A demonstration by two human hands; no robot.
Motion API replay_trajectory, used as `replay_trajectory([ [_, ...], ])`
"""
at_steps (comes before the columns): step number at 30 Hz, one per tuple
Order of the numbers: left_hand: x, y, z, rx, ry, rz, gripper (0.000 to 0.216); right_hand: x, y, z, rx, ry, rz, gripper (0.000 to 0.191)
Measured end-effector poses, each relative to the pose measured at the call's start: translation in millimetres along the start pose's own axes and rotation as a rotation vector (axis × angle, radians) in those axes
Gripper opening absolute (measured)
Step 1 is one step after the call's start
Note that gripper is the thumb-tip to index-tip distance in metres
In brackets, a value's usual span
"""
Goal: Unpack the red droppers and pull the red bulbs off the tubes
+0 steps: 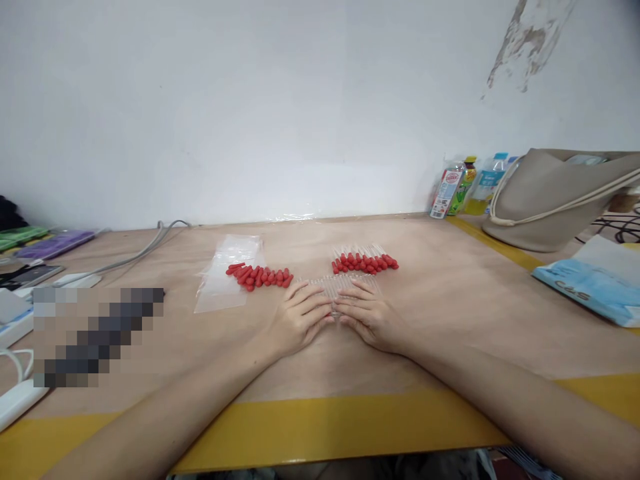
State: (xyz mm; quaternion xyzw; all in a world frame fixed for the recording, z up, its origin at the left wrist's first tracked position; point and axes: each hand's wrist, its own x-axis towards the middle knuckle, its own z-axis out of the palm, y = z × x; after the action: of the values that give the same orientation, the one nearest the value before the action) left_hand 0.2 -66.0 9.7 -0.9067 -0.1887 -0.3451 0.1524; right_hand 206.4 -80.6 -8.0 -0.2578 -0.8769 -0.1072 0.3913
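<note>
Left hand (304, 313) and right hand (367, 315) rest over clear tubes (327, 285) | grip: fingers near together, clamping cannot be told | tubes on the surface (450, 300), just nearside of red bulbs (367, 264) | light, even pressure should keep ends aligned

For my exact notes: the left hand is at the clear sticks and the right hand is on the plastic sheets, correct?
One correction: the head view shows the right hand at the clear sticks too, not on the plastic sheets.
</note>
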Motion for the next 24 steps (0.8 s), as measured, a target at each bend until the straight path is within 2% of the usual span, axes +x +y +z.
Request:
replay_trajectory([
  [7,4.8,2.9,-2.4,0.016,-0.052,-0.003,0.009,-0.8,-1.4,2.6,0.085,0.028,-0.064,0.018],
  [24,4.8,0.3,-6.7,-0.026,-0.122,-0.035,0.013,0.0,4.5,-13.2,-0.091,0.076,-0.262,0.025],
])
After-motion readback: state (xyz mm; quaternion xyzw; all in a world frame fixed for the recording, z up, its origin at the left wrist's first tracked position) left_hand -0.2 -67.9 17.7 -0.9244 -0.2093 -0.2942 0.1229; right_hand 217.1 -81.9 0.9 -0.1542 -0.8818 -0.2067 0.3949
